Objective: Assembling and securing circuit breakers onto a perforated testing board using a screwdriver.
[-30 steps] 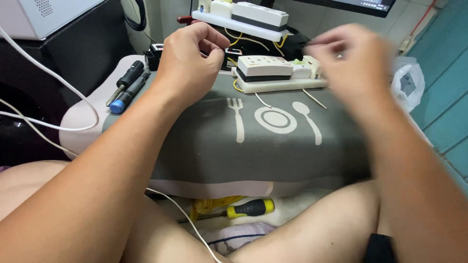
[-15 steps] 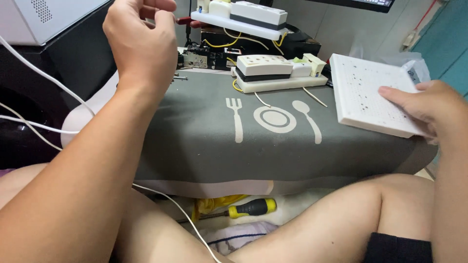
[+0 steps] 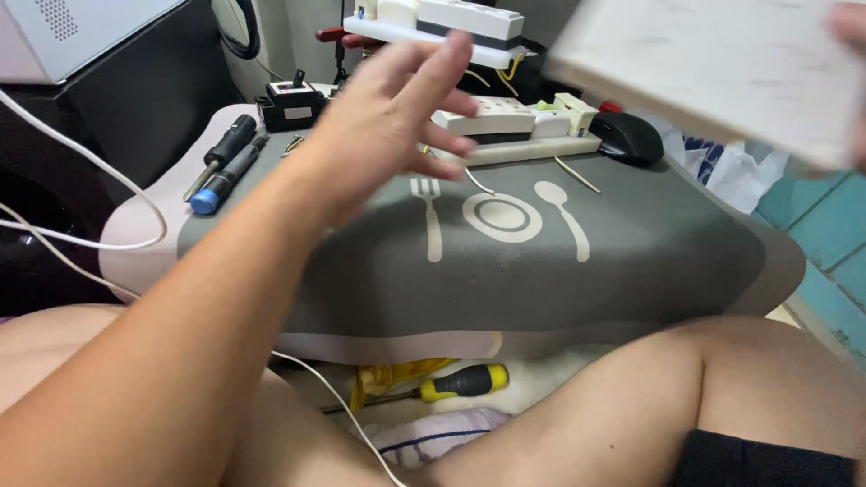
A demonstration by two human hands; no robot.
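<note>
Screwdrivers [image 3: 221, 162], black and blue-tipped, lie far left on grey cushion [image 3: 631, 261] serving as surface. Left hand [image 3: 392, 126] hovers mid-frame over cushion, fingers spread, holding nothing. Beyond it, opened white power strip [image 3: 510, 126], loose wires beside it. Black mouse [image 3: 627, 137] further right. Right hand [image 3: 852, 54] at far right edge, mostly out of frame, blurred; appears clamped on white panel [image 3: 713, 63] raised above cushion. Risk: soft surface, small parts may roll off; panel could slip from grip.
</note>
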